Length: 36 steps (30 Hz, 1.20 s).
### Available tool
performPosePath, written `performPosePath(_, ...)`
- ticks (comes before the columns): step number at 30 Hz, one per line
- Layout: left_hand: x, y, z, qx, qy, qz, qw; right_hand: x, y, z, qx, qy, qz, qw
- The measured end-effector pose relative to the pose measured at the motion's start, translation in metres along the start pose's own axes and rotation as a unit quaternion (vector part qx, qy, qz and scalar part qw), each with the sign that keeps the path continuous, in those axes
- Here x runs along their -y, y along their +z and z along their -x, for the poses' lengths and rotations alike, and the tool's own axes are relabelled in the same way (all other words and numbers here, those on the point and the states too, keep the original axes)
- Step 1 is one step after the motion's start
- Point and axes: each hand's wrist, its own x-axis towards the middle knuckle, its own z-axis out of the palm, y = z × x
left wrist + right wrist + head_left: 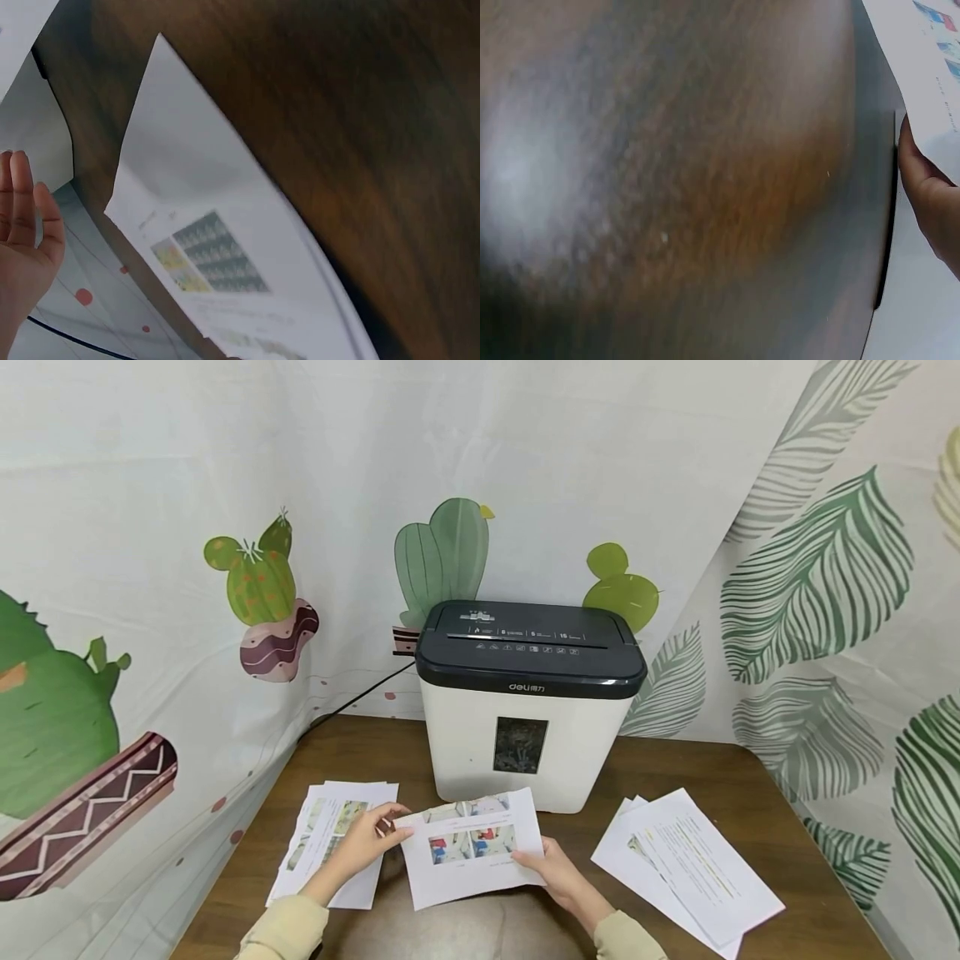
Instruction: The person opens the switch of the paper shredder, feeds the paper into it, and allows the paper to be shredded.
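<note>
My right hand (561,877) pinches a printed sheet of paper (472,881) by its right edge, thumb on the printed face. The sheet bears colour photos and is tilted up in front of the shredder. In the right wrist view, the right hand (934,202) shows at the frame's edge with the sheet's white margin (907,45). My left hand (362,843) is by the sheet's left corner, above the left paper pile (360,897). The left wrist view shows that hand (26,225) with its fingers extended, beside the pile's lifted-looking corner (172,127).
A white paper shredder (457,752) with a dark lid (525,664) and feed slot stands at the table's back. Its black cord (360,697) runs left. More printed papers (697,877) lie at right on the brown wooden table (802,827). A patterned curtain (540,468) hangs behind.
</note>
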Motion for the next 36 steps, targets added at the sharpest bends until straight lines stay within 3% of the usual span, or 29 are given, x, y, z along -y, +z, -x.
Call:
performPosePath(4, 0.001, 0.008, 0.003, 0.019, -0.007, 0.061, 0.9979, 0.001, -0.005, 0.002, -0.008, -0.011, -0.008, 0.9999)
performPosePath(8, -0.002, 0.019, 0.007, 0.042, -0.007, 0.134, 0.9901, 0.001, -0.011, 0.007, -0.014, -0.013, -0.022, 0.9996)
performPosePath(13, -0.009, 0.037, 0.005, 0.054, -0.011, 0.19, 0.9801, 0.002, -0.018, 0.013, -0.014, -0.018, -0.043, 0.9988)
performPosePath(21, -0.016, 0.054, -0.004, 0.102, -0.022, 0.291, 0.9509, 0.006, -0.024, 0.017, -0.019, -0.014, -0.044, 0.9987)
performPosePath(23, -0.017, 0.057, -0.006, 0.11, -0.024, 0.3, 0.9474, 0.007, -0.025, 0.017, -0.02, -0.017, -0.042, 0.9988)
performPosePath(26, -0.019, 0.063, -0.01, 0.101, -0.027, 0.303, 0.9472, 0.009, -0.027, 0.017, -0.022, -0.018, -0.04, 0.9988)
performPosePath(31, -0.024, 0.069, -0.013, 0.063, -0.041, 0.287, 0.9551, 0.009, -0.026, 0.017, -0.017, -0.019, -0.039, 0.9989)
performPosePath(36, -0.028, 0.075, -0.015, 0.048, -0.062, 0.278, 0.9575, 0.012, -0.026, 0.017, -0.015, -0.022, -0.037, 0.999)
